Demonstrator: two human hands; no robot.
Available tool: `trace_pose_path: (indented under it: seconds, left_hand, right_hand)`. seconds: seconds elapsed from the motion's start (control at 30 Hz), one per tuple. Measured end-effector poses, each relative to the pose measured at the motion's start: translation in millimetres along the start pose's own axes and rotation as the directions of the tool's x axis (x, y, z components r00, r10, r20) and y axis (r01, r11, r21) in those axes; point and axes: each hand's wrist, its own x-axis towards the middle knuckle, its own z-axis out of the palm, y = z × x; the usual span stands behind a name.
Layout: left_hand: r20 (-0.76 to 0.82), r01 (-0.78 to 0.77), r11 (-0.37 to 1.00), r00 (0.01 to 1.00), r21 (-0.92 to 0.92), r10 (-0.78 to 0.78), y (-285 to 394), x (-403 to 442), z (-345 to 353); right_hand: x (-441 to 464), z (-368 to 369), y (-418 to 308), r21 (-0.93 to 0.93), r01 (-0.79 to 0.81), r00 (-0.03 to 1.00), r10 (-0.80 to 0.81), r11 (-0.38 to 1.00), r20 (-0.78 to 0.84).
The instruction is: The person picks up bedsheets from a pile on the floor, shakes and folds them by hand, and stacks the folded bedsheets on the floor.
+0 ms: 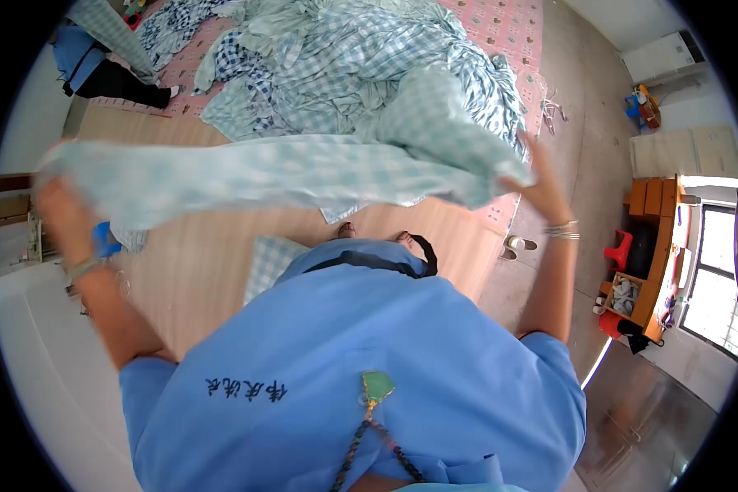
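Green-checked cloth (287,172) we're holding half-spread, left hand (62,209) clamping one end, right hand (543,187) unclear in grip; a rumpled heap (344,53) is remaining.

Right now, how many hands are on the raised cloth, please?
2: the left hand at the left end of the cloth, the right hand at its right end.

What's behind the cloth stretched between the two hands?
Beyond the raised cloth, a checked fabric heap lies on a pink mat. What the cloth directly covers is hidden.
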Motion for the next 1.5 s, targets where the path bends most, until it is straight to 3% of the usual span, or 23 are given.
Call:
trace_pose_path:
  seconds: [0.07, 0.13, 0.17, 0.2, 0.27, 0.37, 0.43, 0.47, 0.6, 0.7, 0.83, 0.9, 0.93, 0.97, 1.0, 1.07, 1.13, 1.2, 1.27, 1.3, 1.33, 1.37, 1.5]
  left_hand:
    - [0.547, -0.104, 0.964, 0.807, -0.243, 0.224, 20.2, -55.9, 142.7]
    - [0.650, -0.236, 0.865, 0.579, -0.443, 0.491, 41.1, -105.5, 234.6]
    - [0.748, -0.012, 0.880, 0.522, -0.475, 0.410, 61.3, -120.2, 254.5]
    - [0.733, 0.015, 0.892, 0.577, -0.451, 0.361, 57.9, -133.9, 269.0]
    - [0.719, 0.058, 0.898, 0.622, -0.436, 0.309, 46.0, -148.2, 278.1]
    - [0.829, 0.344, 0.887, 0.555, -0.309, 0.073, 33.3, -157.3, 279.2]
    - [0.700, 0.085, 0.865, 0.630, -0.494, 0.338, 17.0, -159.5, 290.4]
    - [0.728, -0.013, 0.861, 0.528, -0.508, 0.437, 2.4, -160.5, 296.8]
    - [0.801, 0.024, 0.905, 0.477, -0.424, 0.363, -24.2, -175.3, 315.0]
    - [0.762, -0.050, 0.896, 0.505, -0.442, 0.404, -46.8, -190.4, 341.6]
    - [0.828, 0.024, 0.900, 0.404, -0.434, 0.389, -75.2, -212.6, 372.8]
    - [0.802, 0.089, 0.892, 0.485, -0.443, 0.349, -94.1, -226.9, 386.9]
    - [0.838, 0.127, 0.917, 0.467, -0.378, 0.280, -107.5, -228.1, 391.9]
    - [0.821, 0.199, 0.900, 0.519, -0.387, 0.239, -117.3, -219.7, 386.9]
    - [0.803, 0.268, 0.878, 0.564, -0.396, 0.190, -126.3, -208.1, 379.1]
    - [0.722, 0.416, 0.873, 0.682, -0.255, -0.114, -130.3, -165.4, 364.4]
    - [0.634, 0.427, 0.814, 0.768, -0.394, -0.096, -111.0, -105.0, 338.6]
    - [0.562, 0.059, 0.878, 0.788, -0.476, 0.252, -44.7, -74.8, 323.8]
    - [0.556, -0.178, 0.834, 0.671, -0.522, 0.490, 21.5, -73.9, 322.2]
    - [0.541, -0.292, 0.780, 0.587, -0.553, 0.603, 46.2, -72.5, 318.5]
    - [0.543, -0.313, 0.771, 0.567, -0.555, 0.620, 65.3, -73.7, 317.4]
    - [0.543, -0.315, 0.773, 0.568, -0.551, 0.618, 68.6, -71.6, 318.0]
    - [0.528, -0.144, 0.710, 0.572, -0.689, 0.628, 49.9, -65.7, 308.8]
  right_hand:
    - [5.8, 63.9, -73.2, 0.322, 0.242, 0.955, -0.283, 0.915, 0.085]
    - [1.6, 102.8, -124.9, 0.399, 0.266, 0.925, -0.349, 0.878, 0.151]
    - [-1.8, 111.1, -136.5, 0.451, 0.229, 0.916, -0.348, 0.862, 0.199]
    - [-5.6, 115.5, -132.5, 0.452, 0.226, 0.920, -0.342, 0.863, 0.193]
    - [-15.8, 122.0, -119.9, 0.503, -0.118, 0.961, -0.029, 0.856, 0.275]
    - [-26.5, 116.9, -125.4, 0.530, -0.098, 0.978, -0.016, 0.842, 0.207]
    - [-22.1, 105.4, -129.9, 0.521, -0.034, 0.977, -0.081, 0.853, 0.196]
    - [-19.6, 92.4, -134.0, 0.484, 0.026, 0.987, -0.098, 0.875, 0.124]
    - [-27.1, 13.9, -146.5, 0.167, 0.124, 0.945, -0.065, 0.978, -0.321]
    - [-54.4, -76.4, -150.7, -0.307, 0.333, 0.696, -0.452, 0.891, -0.558]
    - [-117.9, -216.2, -214.8, -0.953, 0.012, 0.615, -0.753, 0.303, -0.232]
    - [-160.5, -273.3, -208.4, -0.426, 0.538, 0.484, -0.680, 0.727, -0.550]
    - [-174.2, -296.6, -202.7, -0.029, 0.729, 0.488, -0.549, 0.684, -0.679]
    - [-179.4, -311.7, -196.2, 0.350, 0.812, 0.543, -0.383, 0.468, -0.747]
    - [-179.2, -317.7, -184.7, 0.350, 0.811, 0.544, -0.383, 0.468, -0.747]
    - [-175.3, -312.3, -143.3, 0.076, 0.421, 0.343, -0.081, 0.904, -0.936]
    - [-118.8, -229.0, -132.2, 0.029, -0.046, 0.135, 0.035, 0.999, -0.990]
    - [-64.2, -111.1, -134.1, 0.107, -0.231, 0.541, 0.219, 0.967, -0.812]
    - [-26.9, -25.7, -140.1, 0.070, -0.375, 0.903, 0.382, 0.924, -0.200]
    - [-13.4, 5.7, -143.3, 0.066, -0.474, 0.878, 0.467, 0.878, 0.102]
    - [5.4, 39.6, -150.8, 0.192, -0.244, 0.960, 0.209, 0.950, 0.187]
    - [8.6, 74.1, -134.9, 0.605, -0.202, 0.979, 0.160, 0.770, 0.124]
    - [22.2, 68.0, -143.1, 0.550, -0.159, 0.987, 0.126, 0.820, 0.097]
